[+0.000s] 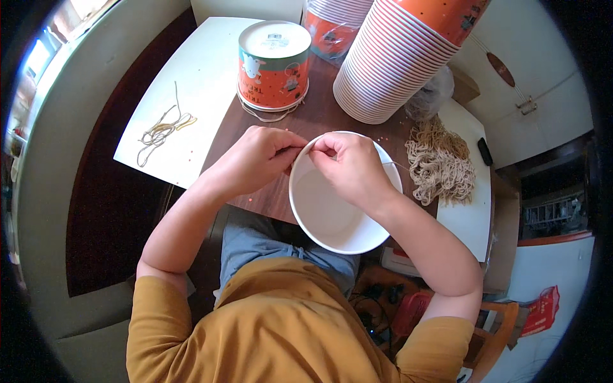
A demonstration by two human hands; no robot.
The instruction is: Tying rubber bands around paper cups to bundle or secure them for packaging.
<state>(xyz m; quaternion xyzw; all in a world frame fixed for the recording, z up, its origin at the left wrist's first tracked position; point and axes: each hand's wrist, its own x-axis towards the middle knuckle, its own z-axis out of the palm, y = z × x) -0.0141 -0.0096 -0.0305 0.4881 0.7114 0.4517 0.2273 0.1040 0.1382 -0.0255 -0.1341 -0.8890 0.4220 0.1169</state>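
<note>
A head-worn fisheye looks down at nearby hands (pixel 351 169)

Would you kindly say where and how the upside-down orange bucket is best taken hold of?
Hold the orange bucket by its side wall, probably from above and the left: the flat closed base faces up, the rim is down, and the bucket stack stands to its right.

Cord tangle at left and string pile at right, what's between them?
The left hand, the white bucket and the right hand, in the head view.
</note>
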